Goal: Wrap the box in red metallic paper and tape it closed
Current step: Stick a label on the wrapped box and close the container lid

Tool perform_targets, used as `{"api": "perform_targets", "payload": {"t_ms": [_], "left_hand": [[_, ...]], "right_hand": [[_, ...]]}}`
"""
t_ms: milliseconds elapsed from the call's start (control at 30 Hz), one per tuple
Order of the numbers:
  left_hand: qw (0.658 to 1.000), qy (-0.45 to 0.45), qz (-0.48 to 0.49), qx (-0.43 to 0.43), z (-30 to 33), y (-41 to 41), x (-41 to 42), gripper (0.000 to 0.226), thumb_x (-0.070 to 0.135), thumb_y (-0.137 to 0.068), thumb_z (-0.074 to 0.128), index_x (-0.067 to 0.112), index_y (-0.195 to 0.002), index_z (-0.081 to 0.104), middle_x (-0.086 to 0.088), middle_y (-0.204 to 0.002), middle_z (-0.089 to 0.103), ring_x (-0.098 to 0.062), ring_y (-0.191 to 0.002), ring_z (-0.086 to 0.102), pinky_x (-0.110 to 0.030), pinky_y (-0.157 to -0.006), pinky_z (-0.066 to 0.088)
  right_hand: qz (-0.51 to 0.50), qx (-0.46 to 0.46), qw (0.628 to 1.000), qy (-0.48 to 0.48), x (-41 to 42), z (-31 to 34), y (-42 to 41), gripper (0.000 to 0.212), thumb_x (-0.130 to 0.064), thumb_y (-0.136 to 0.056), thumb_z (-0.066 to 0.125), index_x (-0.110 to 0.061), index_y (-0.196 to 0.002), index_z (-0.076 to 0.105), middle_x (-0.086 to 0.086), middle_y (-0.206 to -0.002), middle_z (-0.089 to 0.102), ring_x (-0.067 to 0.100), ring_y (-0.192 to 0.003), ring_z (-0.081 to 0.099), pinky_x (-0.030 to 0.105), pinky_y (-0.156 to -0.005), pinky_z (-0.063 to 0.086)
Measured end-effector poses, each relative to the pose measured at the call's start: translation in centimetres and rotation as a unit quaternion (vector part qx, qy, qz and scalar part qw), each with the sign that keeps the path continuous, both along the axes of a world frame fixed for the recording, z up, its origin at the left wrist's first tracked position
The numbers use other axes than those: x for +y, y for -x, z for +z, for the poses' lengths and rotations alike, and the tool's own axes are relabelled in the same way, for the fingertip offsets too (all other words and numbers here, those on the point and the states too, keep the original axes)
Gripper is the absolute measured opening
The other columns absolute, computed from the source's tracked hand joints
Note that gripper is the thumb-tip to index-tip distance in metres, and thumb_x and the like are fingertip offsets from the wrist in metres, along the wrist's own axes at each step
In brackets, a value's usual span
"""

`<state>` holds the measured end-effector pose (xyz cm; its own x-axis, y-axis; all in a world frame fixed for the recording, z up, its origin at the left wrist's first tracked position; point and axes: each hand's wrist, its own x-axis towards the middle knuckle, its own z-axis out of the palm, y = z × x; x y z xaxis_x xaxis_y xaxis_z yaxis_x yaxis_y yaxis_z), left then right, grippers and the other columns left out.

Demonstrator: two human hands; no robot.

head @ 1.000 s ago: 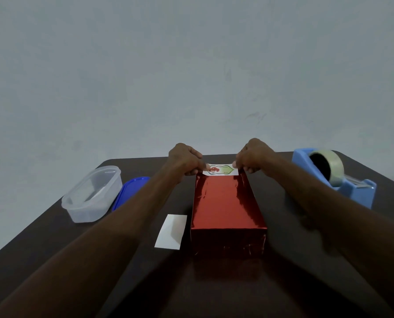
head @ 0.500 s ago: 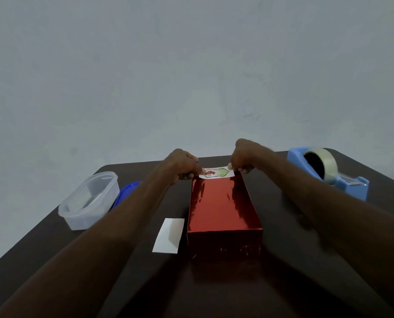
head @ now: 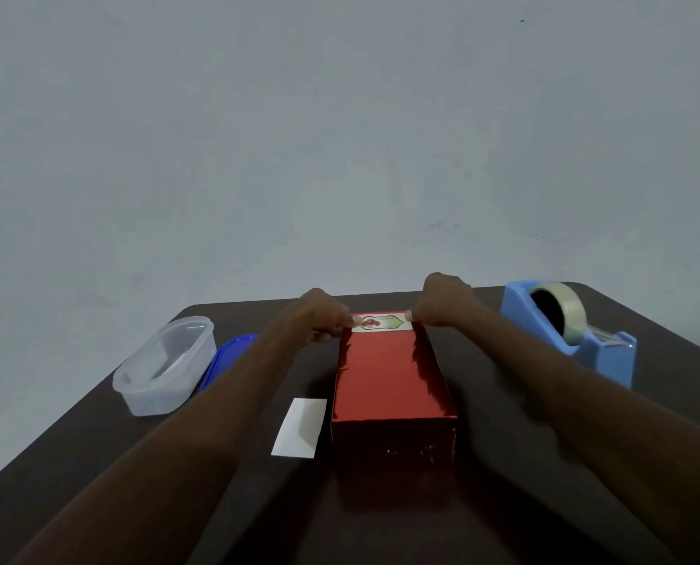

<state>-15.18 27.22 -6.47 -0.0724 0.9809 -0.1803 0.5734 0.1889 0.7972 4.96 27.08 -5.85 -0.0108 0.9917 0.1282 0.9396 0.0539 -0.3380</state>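
Hands reach forward over a dark brown table (head: 95, 462) seen from above; between them stands a box (head: 389, 381) wrapped in red metallic paper, lying lengthwise at the table's middle, its near end closed. At the box's far end a white label with a red and green picture (head: 382, 322) shows; the left hand (head: 323, 314) pinches the paper at the far left corner with curled fingers, and the right hand (head: 442, 305) pinches the far right corner the same way. Just left of the box lies a small white paper slip (head: 299, 428); farther left sits a clear plastic container (head: 165, 364) beside a blue lid (head: 228, 354). At the far right stands a blue tape dispenser (head: 576, 340) holding a roll of clear tape (head: 568, 305).
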Motion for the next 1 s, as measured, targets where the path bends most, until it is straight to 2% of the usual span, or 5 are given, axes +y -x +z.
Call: {"api": "perform_targets", "payload": {"t_ms": [233,400,600,733,1000], "left_hand": [[0.995,-0.089,0.011,0.034,-2.3,-2.6,-0.3,0.047,0.051,-0.084,0.069,0.005,-0.094,0.072,-0.011,-0.086,0.071,-0.021,-0.071,0.060,-0.027,-0.058,0.043],[0.991,-0.114,0.057,-0.030,-3.9,-2.6,-0.4,0.019,0.033,-0.084,0.073,0.016,-0.092,0.074,-0.005,-0.095,0.074,-0.023,-0.094,0.069,-0.034,-0.081,0.055],[0.988,-0.111,0.107,-0.002,-2.8,-2.8,-0.7,0.025,0.032,-0.094,0.056,0.013,-0.084,0.069,-0.005,-0.090,0.069,-0.014,-0.070,0.060,-0.023,-0.057,0.046],[0.987,-0.140,0.071,0.009,-3.4,-2.9,-0.8,0.028,0.035,-0.094,0.061,0.012,-0.087,0.075,-0.006,-0.095,0.074,-0.021,-0.094,0.068,-0.034,-0.087,0.055],[0.966,-0.219,0.041,0.127,-1.1,2.5,-1.9,0.026,0.021,-0.097,0.051,0.008,-0.101,0.074,-0.005,-0.107,0.072,-0.023,-0.101,0.063,-0.025,-0.080,0.041]], "right_hand": [[0.013,0.147,0.989,-0.002,-0.7,-3.1,1.4,0.037,-0.041,-0.094,0.055,-0.006,-0.085,0.060,0.012,-0.088,0.066,0.028,-0.088,0.064,0.028,-0.067,0.041],[-0.015,0.224,0.974,0.018,-0.8,-4.5,1.3,0.030,-0.029,-0.101,0.047,-0.006,-0.118,0.056,0.011,-0.113,0.061,0.026,-0.105,0.059,0.034,-0.082,0.045],[-0.051,0.270,0.960,0.048,-0.7,-4.1,1.1,0.041,-0.028,-0.106,0.041,-0.003,-0.079,0.060,0.010,-0.072,0.063,0.018,-0.053,0.057,0.018,-0.038,0.036],[-0.065,0.247,0.966,0.023,-0.2,-4.2,1.1,0.040,-0.031,-0.104,0.043,-0.003,-0.082,0.062,0.010,-0.082,0.063,0.018,-0.065,0.057,0.024,-0.049,0.038],[-0.031,0.198,0.976,-0.080,-1.4,-1.7,1.5,0.035,-0.034,-0.101,0.043,-0.004,-0.095,0.060,0.010,-0.093,0.063,0.025,-0.085,0.058,0.030,-0.069,0.039]]}}
